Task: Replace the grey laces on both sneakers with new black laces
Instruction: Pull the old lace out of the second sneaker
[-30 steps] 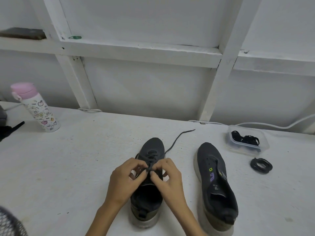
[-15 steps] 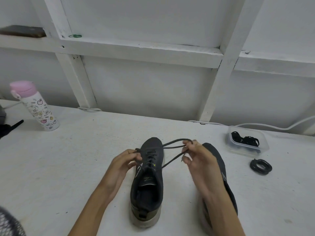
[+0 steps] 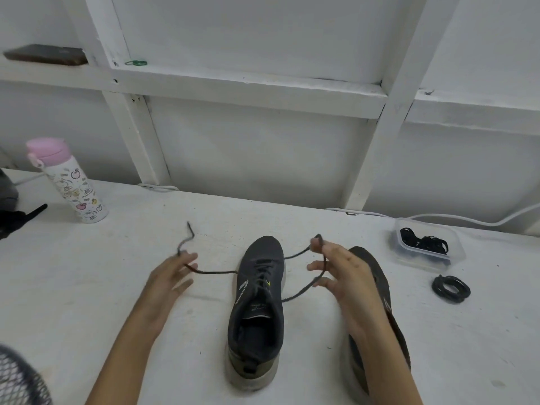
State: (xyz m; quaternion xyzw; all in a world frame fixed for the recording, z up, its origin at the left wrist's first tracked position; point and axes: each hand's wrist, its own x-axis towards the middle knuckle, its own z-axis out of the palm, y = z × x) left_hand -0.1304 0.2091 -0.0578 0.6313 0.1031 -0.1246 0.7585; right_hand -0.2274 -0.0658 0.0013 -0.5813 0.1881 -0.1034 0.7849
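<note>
A dark grey sneaker stands in the middle of the white table, toe pointing away, with its grey lace pulled out to both sides. My left hand pinches the left lace end, whose tip curls up beyond my fingers. My right hand holds the right lace end looped over its fingers. The second sneaker lies on its side to the right, mostly behind my right forearm. A coil of black lace lies on the table at the right.
A clear plastic box with more black laces sits at the back right. A pink-lidded bottle stands at the back left. A white cable runs along the wall. A dark mesh object shows at the lower left corner.
Both hands left the knot on the sneaker and moved apart, drawing the two lace ends out to the left and right. The knot has come undone.
</note>
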